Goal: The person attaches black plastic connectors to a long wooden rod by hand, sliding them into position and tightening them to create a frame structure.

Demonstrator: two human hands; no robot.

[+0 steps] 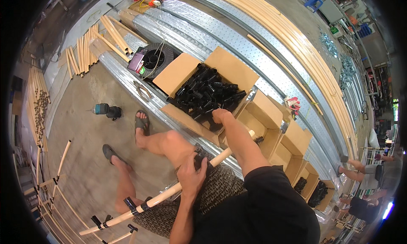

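A long beige pipe (161, 197) lies slantwise across my lap, with several black pipe joints (136, 206) fitted along it. My left hand (193, 176) is closed round the pipe, beside a dark joint that its fingers partly hide. On the right, my right hand (221, 116) reaches over the near edge of an open cardboard box (171, 76) heaped with black pipe joints (207, 89). Its fingers point down and are closed at a black joint (215, 126); the fingertips are partly hidden.
A teal and black cordless drill (107, 111) lies on the floor, left of my feet. More cardboard boxes (271, 110) stand in a row to the right. Bundles of beige pipes (87, 51) and perforated metal strips (203, 21) lie beyond. A jointed pipe frame (55, 180) stands left.
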